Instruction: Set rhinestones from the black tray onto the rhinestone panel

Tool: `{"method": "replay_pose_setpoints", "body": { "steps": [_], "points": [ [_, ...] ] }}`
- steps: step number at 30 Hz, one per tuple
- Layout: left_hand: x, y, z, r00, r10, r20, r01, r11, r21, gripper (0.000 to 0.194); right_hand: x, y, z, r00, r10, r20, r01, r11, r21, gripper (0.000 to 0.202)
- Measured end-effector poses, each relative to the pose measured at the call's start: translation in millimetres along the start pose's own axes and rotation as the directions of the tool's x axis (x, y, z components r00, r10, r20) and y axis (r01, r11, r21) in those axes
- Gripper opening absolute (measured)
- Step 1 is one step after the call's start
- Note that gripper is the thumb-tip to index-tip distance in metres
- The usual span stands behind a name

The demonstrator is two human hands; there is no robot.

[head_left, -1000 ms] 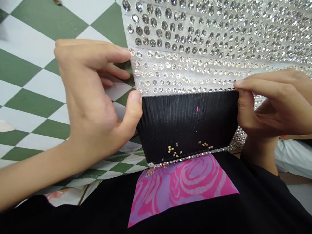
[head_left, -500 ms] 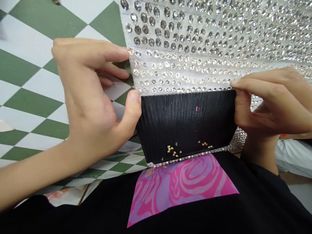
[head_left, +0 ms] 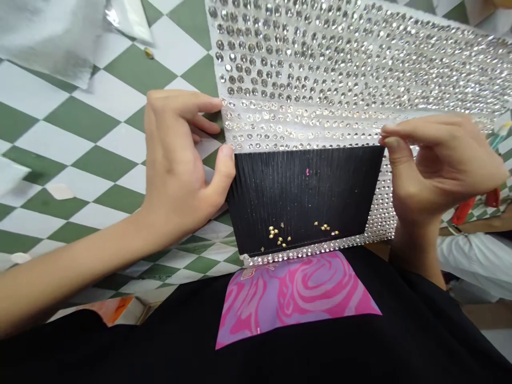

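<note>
A white sheet [head_left: 340, 69] set with rows of clear rhinestones spreads across the upper middle. Below its rows lies a black ribbed board [head_left: 304, 197], with several small gold-backed stones [head_left: 276, 233] near its lower edge and a pink speck above them. My left hand [head_left: 184, 154] is at the left edges; its index fingertip touches the sheet and its thumb rests by the board's upper left corner, with a gap between them. At the board's upper right corner, my right hand [head_left: 436, 160] pinches thumb and index finger together. What the pinch holds is too small to make out.
Green and white checked surface [head_left: 116, 149] extends to the left. On it are clear plastic bags [head_left: 60, 37], a loose gold stone [head_left: 149, 53] and a pale flat piece [head_left: 61, 191]. Red handles [head_left: 464, 210] and a person's pale sleeve [head_left: 472, 261] show at the right.
The view has shifted, bringing plastic bags in at upper left. My right hand has drawn slightly off the board's right edge, still pinching at the corner. My left hand keeps its place.
</note>
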State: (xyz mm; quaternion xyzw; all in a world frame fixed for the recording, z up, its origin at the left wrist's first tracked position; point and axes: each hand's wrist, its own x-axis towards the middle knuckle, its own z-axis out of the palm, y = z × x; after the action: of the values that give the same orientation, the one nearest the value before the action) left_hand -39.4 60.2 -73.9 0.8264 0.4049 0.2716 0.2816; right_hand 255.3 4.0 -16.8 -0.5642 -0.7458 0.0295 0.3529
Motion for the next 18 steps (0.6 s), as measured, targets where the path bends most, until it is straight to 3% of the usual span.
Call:
{"method": "replay_pose_setpoints", "body": {
  "steps": [4, 7, 12, 18],
  "points": [
    [-0.9, 1.6, 1.6, 1.000, -0.025, -0.015, 0.025, 0.999, 0.033, 0.044, -2.4, -3.9, -4.9, 0.984, 0.177, 0.024, -0.178, 0.974, 0.138, 0.041],
    [-0.9, 0.8, 2.1, 1.000, -0.016, -0.016, 0.016, 0.998, 0.057, 0.044, -2.5, -5.6, -12.5, 0.972, 0.227, 0.062, -0.235, 0.953, 0.190, 0.041],
    [2.5, -1.8, 2.5, 1.000, -0.006, -0.009, 0.007, 0.997, 0.083, 0.051, -0.6, 3.1, -19.8, 0.978, 0.154, 0.143, -0.177, 0.970, 0.167, 0.047],
    [11.5, -9.4, 8.9, 0.995, -0.096, -0.020, 0.096, 0.995, 0.032, 0.084, 8.3, 22.0, -17.8, 0.977, 0.019, 0.212, -0.059, 0.982, 0.182, 0.055]
  ]
}}
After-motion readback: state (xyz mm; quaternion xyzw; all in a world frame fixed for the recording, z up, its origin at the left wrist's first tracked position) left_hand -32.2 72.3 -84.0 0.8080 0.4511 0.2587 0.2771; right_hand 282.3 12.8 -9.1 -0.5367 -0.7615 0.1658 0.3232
